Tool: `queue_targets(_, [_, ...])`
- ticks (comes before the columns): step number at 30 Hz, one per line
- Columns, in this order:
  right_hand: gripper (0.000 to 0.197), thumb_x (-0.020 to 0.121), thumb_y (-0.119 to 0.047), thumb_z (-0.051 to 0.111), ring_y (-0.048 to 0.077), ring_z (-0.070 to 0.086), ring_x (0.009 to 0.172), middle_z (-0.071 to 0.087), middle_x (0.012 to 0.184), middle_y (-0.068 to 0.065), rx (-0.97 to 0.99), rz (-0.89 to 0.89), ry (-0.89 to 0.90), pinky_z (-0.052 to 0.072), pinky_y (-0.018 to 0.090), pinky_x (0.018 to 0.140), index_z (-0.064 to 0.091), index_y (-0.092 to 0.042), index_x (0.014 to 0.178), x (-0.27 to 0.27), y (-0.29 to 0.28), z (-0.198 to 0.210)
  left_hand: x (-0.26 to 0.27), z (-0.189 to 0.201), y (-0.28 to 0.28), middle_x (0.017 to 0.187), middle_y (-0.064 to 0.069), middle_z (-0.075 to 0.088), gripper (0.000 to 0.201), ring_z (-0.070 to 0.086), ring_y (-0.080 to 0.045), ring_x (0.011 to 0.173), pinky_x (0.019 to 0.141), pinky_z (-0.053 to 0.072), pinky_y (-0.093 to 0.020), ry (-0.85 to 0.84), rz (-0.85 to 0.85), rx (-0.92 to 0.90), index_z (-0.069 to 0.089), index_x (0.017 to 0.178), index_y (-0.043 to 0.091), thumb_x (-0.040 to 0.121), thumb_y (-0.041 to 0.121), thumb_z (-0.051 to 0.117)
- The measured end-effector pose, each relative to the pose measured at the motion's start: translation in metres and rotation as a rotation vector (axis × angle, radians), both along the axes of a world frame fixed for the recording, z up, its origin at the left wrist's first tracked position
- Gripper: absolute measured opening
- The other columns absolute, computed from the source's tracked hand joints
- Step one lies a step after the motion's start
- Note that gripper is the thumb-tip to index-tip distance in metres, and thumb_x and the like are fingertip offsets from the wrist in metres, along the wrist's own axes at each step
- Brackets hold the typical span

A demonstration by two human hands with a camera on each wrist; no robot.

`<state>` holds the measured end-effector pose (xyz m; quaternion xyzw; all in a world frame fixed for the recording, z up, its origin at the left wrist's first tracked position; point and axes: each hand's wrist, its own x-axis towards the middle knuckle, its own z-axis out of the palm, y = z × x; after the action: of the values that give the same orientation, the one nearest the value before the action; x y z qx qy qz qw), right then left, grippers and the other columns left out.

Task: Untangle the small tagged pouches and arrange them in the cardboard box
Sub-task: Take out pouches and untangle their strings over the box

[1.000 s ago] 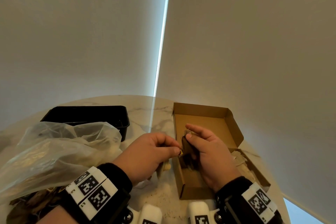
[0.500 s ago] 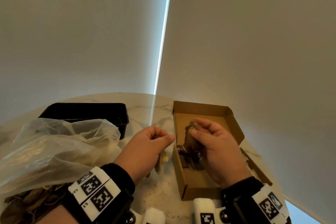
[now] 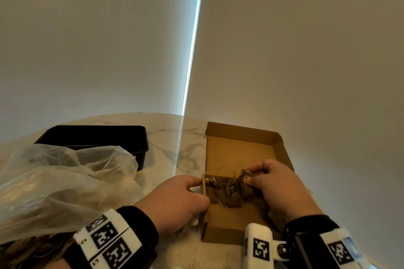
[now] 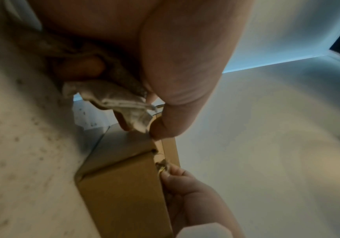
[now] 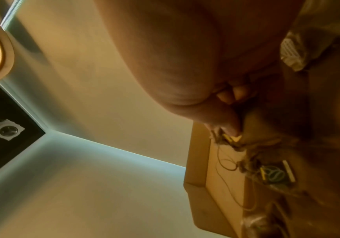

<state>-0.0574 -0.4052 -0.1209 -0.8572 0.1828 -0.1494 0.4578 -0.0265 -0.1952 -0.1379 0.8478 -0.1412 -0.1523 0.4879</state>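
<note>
Head view: cardboard box (image 3: 240, 150) sits at 3 o'clock on the counter (image 3: 166, 144), with brown tagged pouches (image 3: 227, 190) in a row across its middle. Right hand (image 3: 282, 188) fingers pinch the top of the rightmost pouch (image 3: 246, 178). Left hand (image 3: 175, 201) at the box's 9 o'clock wall, fingers curled round a pale pouch (image 4: 112, 99), per left wrist view. Suggest: seat the pouch upright against its neighbour, keep the loose string (image 3: 223, 170) from snagging tags. Clear plastic bag (image 3: 54, 181) at 9 o'clock.
</note>
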Motion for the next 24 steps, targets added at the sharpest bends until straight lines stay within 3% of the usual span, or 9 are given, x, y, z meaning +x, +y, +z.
queue_targets(3, [0.018, 0.088, -0.012, 0.07, 0.012, 0.063, 0.085, 0.068, 0.093, -0.003, -0.168, 0.008, 0.144, 0.047, 0.023, 0.063, 0.064, -0.029, 0.092, 0.003, 0.0, -0.001, 0.0, -0.002, 0.001, 0.096, 0.006, 0.073, 0.052, 0.07, -0.01, 0.086, 0.078, 0.059, -0.028, 0.005, -0.009, -0.025, 0.056, 0.135, 0.039, 0.085, 0.035, 0.067])
queue_targets(8, [0.021, 0.087, -0.013, 0.07, 0.01, 0.059, 0.083, 0.065, 0.091, -0.005, -0.279, 0.01, 0.245, 0.044, 0.021, 0.062, 0.062, -0.032, 0.088, 0.007, 0.004, -0.002, 0.001, -0.004, 0.002, 0.097, 0.008, 0.072, 0.048, 0.068, -0.009, 0.089, 0.079, 0.056, -0.026, 0.002, -0.014, -0.014, 0.06, 0.13, 0.042, 0.083, 0.034, 0.067])
queue_targets(10, [0.02, 0.088, -0.013, 0.069, 0.008, 0.057, 0.082, 0.063, 0.091, -0.005, -0.298, 0.013, 0.263, 0.042, 0.02, 0.059, 0.062, -0.031, 0.089, 0.008, 0.007, -0.002, 0.001, -0.003, 0.003, 0.093, 0.011, 0.072, 0.038, 0.068, -0.007, 0.089, 0.079, 0.053, -0.023, -0.01, -0.011, -0.022, 0.063, 0.119, 0.045, 0.085, 0.031, 0.067])
queue_targets(12, [0.019, 0.089, -0.012, 0.068, 0.01, 0.058, 0.083, 0.064, 0.092, -0.004, -0.315, 0.011, 0.278, 0.044, 0.02, 0.061, 0.061, -0.03, 0.09, 0.009, 0.008, -0.002, 0.0, -0.002, 0.003, 0.089, 0.013, 0.072, 0.025, 0.068, -0.005, 0.087, 0.078, 0.053, -0.022, -0.011, -0.005, -0.03, 0.063, 0.097, 0.05, 0.086, 0.028, 0.067])
queue_targets(14, [0.019, 0.091, -0.011, 0.065, 0.011, 0.061, 0.079, 0.066, 0.09, -0.002, -0.297, 0.007, 0.28, 0.049, 0.021, 0.062, 0.061, -0.029, 0.09, 0.01, 0.009, -0.001, -0.001, -0.002, 0.003, 0.085, 0.014, 0.073, 0.026, 0.068, -0.005, 0.086, 0.079, 0.054, -0.023, -0.005, -0.004, -0.03, 0.062, 0.084, 0.052, 0.085, 0.027, 0.067])
queue_targets(18, [0.015, 0.097, -0.006, 0.057, 0.015, 0.06, 0.051, 0.07, 0.075, 0.008, -0.063, 0.002, 0.263, 0.051, 0.023, 0.048, 0.058, -0.02, 0.101, 0.008, 0.014, 0.004, -0.003, 0.0, 0.002, 0.086, 0.015, 0.073, 0.025, 0.069, -0.006, 0.088, 0.08, 0.055, -0.023, 0.006, -0.014, -0.022, 0.062, 0.085, 0.052, 0.086, 0.028, 0.067])
queue_targets(21, [0.013, 0.095, -0.008, 0.062, 0.016, 0.062, 0.051, 0.073, 0.074, 0.009, -0.049, 0.015, 0.245, 0.054, 0.025, 0.051, 0.058, -0.02, 0.1, 0.007, 0.016, 0.006, -0.004, 0.002, 0.002, 0.09, 0.015, 0.071, 0.022, 0.067, -0.005, 0.091, 0.08, 0.052, -0.022, 0.013, -0.005, -0.032, 0.062, 0.095, 0.05, 0.088, 0.03, 0.066])
queue_targets(24, [0.016, 0.092, -0.011, 0.066, 0.016, 0.066, 0.053, 0.075, 0.074, 0.008, -0.051, 0.006, 0.201, 0.056, 0.026, 0.052, 0.057, -0.022, 0.099, 0.004, 0.015, 0.003, -0.004, 0.004, 0.002, 0.107, 0.016, 0.067, 0.024, 0.062, -0.008, 0.103, 0.091, 0.049, -0.026, 0.021, 0.062, -0.086, 0.06, 0.114, 0.045, 0.091, 0.044, 0.064])
